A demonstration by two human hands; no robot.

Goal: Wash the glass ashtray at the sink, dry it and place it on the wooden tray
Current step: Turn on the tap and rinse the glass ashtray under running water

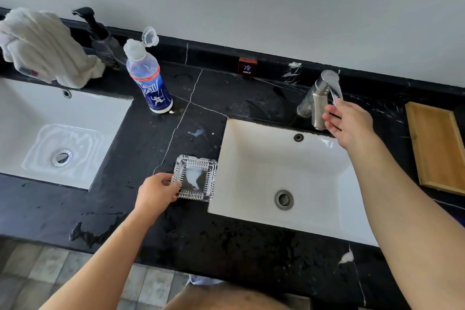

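The square cut-glass ashtray [196, 178] rests on the black marble counter just left of the right sink [254, 166], with a whitish smear inside it. My left hand [157, 192] grips its left edge. My right hand [348, 122] reaches up to the chrome faucet [319, 98] behind the right sink, fingers on the tip of its lever handle. No water runs from the spout. The wooden tray [437, 148] lies on the counter at the far right, partly cut off by the frame edge.
A clear bottle with a blue label and flipped-open cap [148, 75] stands between the sinks. A white towel [42, 45] and a black pump dispenser [100, 35] sit at the back left. The left sink [105, 118] holds water. The counter is wet in patches.
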